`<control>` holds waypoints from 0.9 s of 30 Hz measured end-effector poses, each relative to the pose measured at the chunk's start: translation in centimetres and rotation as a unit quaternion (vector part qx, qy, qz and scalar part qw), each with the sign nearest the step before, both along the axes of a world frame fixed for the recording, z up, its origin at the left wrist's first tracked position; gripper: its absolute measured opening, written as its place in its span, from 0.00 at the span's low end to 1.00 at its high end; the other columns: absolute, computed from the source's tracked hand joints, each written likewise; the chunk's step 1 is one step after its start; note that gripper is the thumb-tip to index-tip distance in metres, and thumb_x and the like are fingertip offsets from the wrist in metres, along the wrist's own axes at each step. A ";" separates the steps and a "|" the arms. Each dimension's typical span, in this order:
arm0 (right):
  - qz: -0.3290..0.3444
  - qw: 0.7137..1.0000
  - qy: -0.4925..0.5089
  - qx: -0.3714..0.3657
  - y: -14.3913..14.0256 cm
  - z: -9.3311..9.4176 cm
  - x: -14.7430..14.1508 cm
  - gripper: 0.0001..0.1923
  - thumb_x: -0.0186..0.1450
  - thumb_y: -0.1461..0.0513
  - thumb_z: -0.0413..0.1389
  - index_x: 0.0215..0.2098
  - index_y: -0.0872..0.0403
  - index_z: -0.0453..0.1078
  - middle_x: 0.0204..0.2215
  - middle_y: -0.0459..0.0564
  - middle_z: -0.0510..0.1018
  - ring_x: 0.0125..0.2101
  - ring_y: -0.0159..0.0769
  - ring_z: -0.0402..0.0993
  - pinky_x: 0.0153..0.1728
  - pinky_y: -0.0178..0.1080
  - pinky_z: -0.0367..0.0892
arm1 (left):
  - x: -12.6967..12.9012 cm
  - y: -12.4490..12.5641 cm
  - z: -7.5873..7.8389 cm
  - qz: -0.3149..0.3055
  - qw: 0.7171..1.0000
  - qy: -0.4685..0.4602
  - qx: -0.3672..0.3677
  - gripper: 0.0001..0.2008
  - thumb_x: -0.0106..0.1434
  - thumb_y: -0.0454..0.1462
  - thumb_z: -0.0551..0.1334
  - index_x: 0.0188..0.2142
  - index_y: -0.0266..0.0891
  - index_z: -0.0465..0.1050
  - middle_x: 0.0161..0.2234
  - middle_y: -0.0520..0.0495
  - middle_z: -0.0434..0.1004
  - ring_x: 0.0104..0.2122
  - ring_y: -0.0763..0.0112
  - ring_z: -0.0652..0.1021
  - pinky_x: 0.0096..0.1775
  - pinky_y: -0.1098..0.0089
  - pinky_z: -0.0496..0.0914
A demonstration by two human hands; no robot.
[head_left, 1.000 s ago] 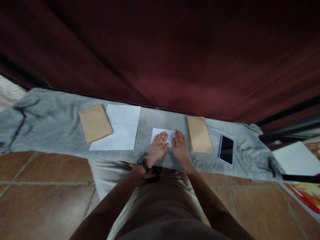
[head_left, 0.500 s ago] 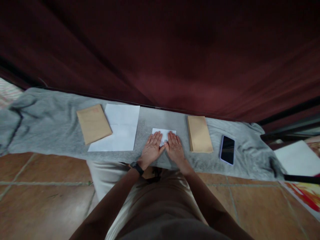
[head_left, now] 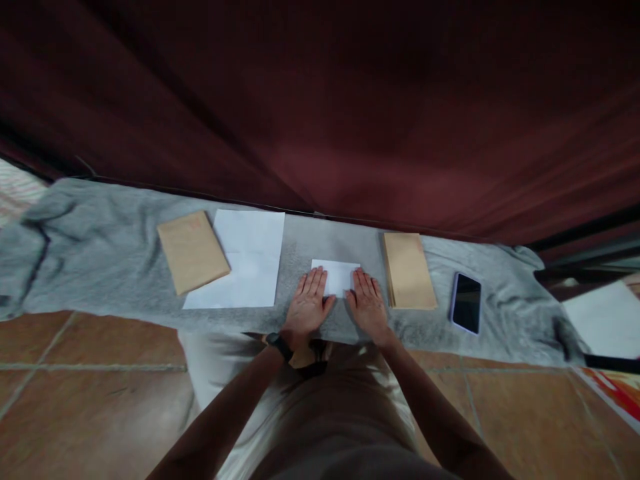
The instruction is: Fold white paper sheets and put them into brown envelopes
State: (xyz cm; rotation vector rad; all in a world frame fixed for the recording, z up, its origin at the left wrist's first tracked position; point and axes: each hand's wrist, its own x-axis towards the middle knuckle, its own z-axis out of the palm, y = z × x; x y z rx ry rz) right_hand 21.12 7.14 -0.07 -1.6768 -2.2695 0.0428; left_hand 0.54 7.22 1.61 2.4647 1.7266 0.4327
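Small white paper (head_left: 338, 277): long axis nine-to-three, one o'clock from your left hand (head_left: 307, 308), eleven from your right hand (head_left: 369, 309), equally near, fingers outstretched flat.

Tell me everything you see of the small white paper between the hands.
The small white paper looks like a plain, wide rectangle; whether it has several layers I cannot tell. It lies flat on the grey cloth, between the large white sheet and the brown stack. The left hand has fingers over its left end, the right hand over its right; its middle shows.
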 end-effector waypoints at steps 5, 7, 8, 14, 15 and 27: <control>-0.004 1.000 -0.007 -0.014 0.1 0.1 -0.1 0.31 0.78 0.56 0.43 0.76 0.60 0.48 0.73 0.60 0.57 0.72 0.47 0.52 0.70 0.54 0.50 | -0.1 0.1 0.0 -0.004 1.000 -0.012 -0.009 0.34 0.75 0.46 0.51 0.73 0.29 0.52 0.73 0.35 0.54 0.73 0.57 0.54 0.72 0.52 0.51; -0.005 1.000 -0.007 -0.022 0.2 0.1 0.0 0.32 0.78 0.55 0.43 0.76 0.60 0.48 0.73 0.59 0.57 0.72 0.47 0.52 0.70 0.54 0.50 | -0.1 0.2 0.0 -0.003 1.000 -0.014 -0.014 0.34 0.75 0.46 0.51 0.73 0.29 0.51 0.73 0.35 0.54 0.74 0.57 0.54 0.72 0.52 0.50; -0.005 1.000 -0.008 -0.025 0.2 0.1 0.0 0.32 0.78 0.55 0.42 0.76 0.60 0.48 0.73 0.59 0.57 0.73 0.47 0.51 0.70 0.54 0.50 | 0.0 0.2 0.1 -0.002 1.000 -0.014 -0.017 0.34 0.75 0.46 0.51 0.73 0.28 0.51 0.73 0.35 0.54 0.74 0.57 0.53 0.73 0.52 0.49; -0.007 0.999 -0.011 -0.031 0.3 -0.1 0.0 0.32 0.78 0.56 0.42 0.76 0.60 0.46 0.73 0.60 0.55 0.73 0.48 0.50 0.70 0.56 0.49 | 0.0 0.2 0.0 -0.001 1.000 -0.019 -0.024 0.35 0.74 0.47 0.51 0.74 0.29 0.50 0.73 0.36 0.53 0.74 0.56 0.53 0.73 0.52 0.49; -0.006 0.999 -0.013 -0.029 0.3 -0.2 0.0 0.32 0.78 0.56 0.42 0.76 0.60 0.46 0.73 0.60 0.55 0.73 0.48 0.50 0.71 0.56 0.49 | 0.0 0.2 -0.1 0.000 1.000 -0.020 -0.023 0.35 0.74 0.47 0.51 0.74 0.30 0.49 0.73 0.36 0.53 0.74 0.56 0.53 0.73 0.52 0.49; 0.002 1.000 -0.020 -0.001 0.3 -0.7 0.2 0.32 0.78 0.56 0.41 0.75 0.63 0.48 0.72 0.63 0.57 0.72 0.48 0.51 0.70 0.55 0.49 | 0.0 0.0 -0.2 0.008 1.000 -0.004 -0.023 0.34 0.75 0.48 0.49 0.72 0.29 0.54 0.74 0.38 0.52 0.74 0.59 0.52 0.73 0.55 0.47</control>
